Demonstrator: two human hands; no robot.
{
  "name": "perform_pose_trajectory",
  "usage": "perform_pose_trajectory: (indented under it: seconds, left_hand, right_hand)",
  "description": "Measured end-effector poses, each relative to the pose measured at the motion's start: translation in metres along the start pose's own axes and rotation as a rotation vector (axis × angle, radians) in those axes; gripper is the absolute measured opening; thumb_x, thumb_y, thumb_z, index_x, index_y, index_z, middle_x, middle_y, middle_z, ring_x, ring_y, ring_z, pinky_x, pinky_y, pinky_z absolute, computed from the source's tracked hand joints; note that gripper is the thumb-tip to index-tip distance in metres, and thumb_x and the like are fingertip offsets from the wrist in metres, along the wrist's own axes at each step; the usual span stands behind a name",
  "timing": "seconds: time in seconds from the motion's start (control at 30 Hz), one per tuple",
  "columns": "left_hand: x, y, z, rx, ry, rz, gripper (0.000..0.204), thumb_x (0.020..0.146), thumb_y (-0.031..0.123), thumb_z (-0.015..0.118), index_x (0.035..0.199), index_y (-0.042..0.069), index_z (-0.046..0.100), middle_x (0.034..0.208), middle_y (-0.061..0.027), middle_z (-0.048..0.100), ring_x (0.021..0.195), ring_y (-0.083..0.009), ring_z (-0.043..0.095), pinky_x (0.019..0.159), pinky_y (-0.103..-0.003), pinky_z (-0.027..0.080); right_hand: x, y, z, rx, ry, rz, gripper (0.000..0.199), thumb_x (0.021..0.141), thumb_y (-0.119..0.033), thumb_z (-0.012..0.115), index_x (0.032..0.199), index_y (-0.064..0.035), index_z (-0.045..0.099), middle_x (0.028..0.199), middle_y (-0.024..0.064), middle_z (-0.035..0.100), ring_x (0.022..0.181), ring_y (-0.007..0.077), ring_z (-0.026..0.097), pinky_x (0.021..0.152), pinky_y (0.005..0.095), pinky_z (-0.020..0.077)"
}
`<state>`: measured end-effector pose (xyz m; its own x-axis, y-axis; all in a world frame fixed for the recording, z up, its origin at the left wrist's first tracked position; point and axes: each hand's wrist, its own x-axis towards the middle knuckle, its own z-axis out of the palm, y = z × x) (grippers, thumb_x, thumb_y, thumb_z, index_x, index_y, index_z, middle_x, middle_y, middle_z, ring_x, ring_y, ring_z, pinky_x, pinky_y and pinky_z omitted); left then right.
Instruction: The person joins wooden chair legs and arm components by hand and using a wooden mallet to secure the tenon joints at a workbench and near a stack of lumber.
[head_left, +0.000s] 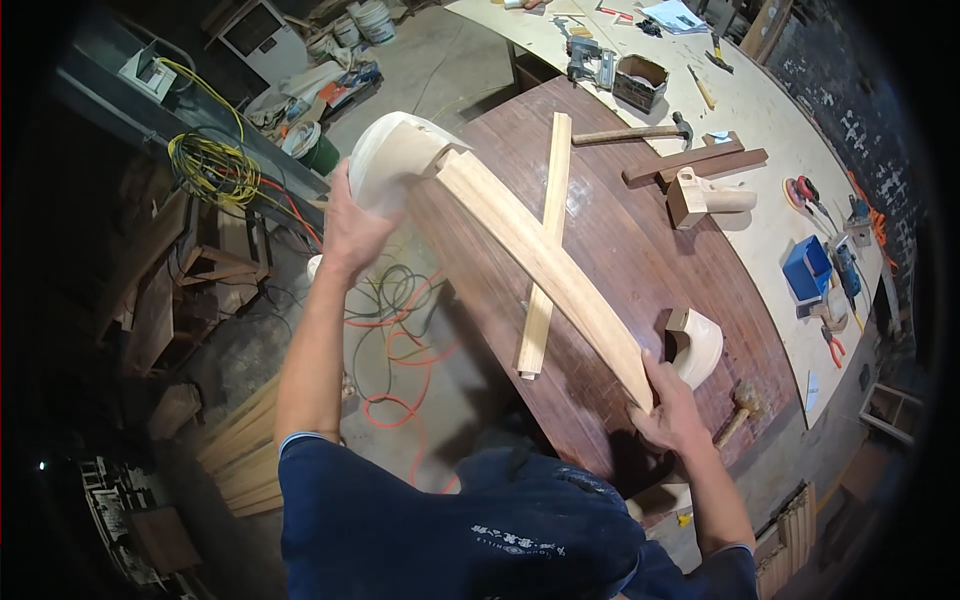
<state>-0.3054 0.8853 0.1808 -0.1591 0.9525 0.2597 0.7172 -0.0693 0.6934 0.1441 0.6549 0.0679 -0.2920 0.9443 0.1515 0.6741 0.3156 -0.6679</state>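
Note:
My left hand [358, 232] grips a thick, pale, curved wooden piece [385, 150] beyond the table's left edge. A long, slightly curved wooden rail [545, 265] runs diagonally from that piece toward me. Their ends meet at a notched spot, though I cannot tell how tightly they fit. At the rail's near end, my right hand [672, 405] is closed around it. Beneath the rail a straight wooden strip [557, 180] lies crosswise on the brown wooden table [640, 275]. Just beyond my right hand rests another curved wooden piece [700, 348].
A claw hammer [640, 132], dark wooden blocks [690, 162] and a shaped wooden part [705, 200] lie toward the far side. A mallet [742, 405] is at the near right. Tools crowd the pale bench [735, 120]. Hoses [400, 350] tangle on the floor at left.

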Motion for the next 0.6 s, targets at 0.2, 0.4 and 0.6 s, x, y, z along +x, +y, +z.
perform_pose_trajectory:
  seconds: [0.2, 0.4, 0.6]
  left_hand:
    - [0.006, 0.018, -0.010, 0.018, -0.039, 0.030, 0.095, 0.067, 0.013, 0.086, 0.149, 0.004, 0.039, 0.134, -0.0184, 0.061, 0.121, -0.0300, 0.062, 0.104, -0.039, 0.050]
    - [0.004, 0.024, -0.017, 0.140, -0.008, 0.113, 0.098, 0.067, 0.014, 0.089, 0.150, 0.005, 0.038, 0.136, -0.0203, 0.060, 0.122, -0.0334, 0.062, 0.105, -0.041, 0.050]
    - [0.010, 0.025, -0.024, 0.185, -0.022, 0.212, 0.083, 0.072, 0.011, 0.083, 0.144, 0.007, 0.043, 0.127, -0.0193, 0.065, 0.117, -0.0325, 0.065, 0.099, -0.041, 0.051]
  right_hand:
    - [0.017, -0.004, 0.001, 0.048, -0.021, 0.023, 0.089, 0.070, -0.012, 0.076, 0.155, -0.0106, 0.046, 0.089, 0.0194, 0.057, 0.081, 0.0388, 0.060, 0.074, 0.0454, 0.0515]
    - [0.014, -0.001, 0.003, 0.053, -0.027, 0.030, 0.093, 0.069, -0.011, 0.075, 0.156, -0.0134, 0.045, 0.089, 0.0196, 0.056, 0.080, 0.0387, 0.059, 0.076, 0.0456, 0.0513]
    - [0.015, -0.004, 0.001, 0.057, -0.038, 0.043, 0.093, 0.069, -0.011, 0.075, 0.157, -0.0147, 0.044, 0.091, 0.0199, 0.056, 0.082, 0.0395, 0.059, 0.077, 0.0461, 0.0512]
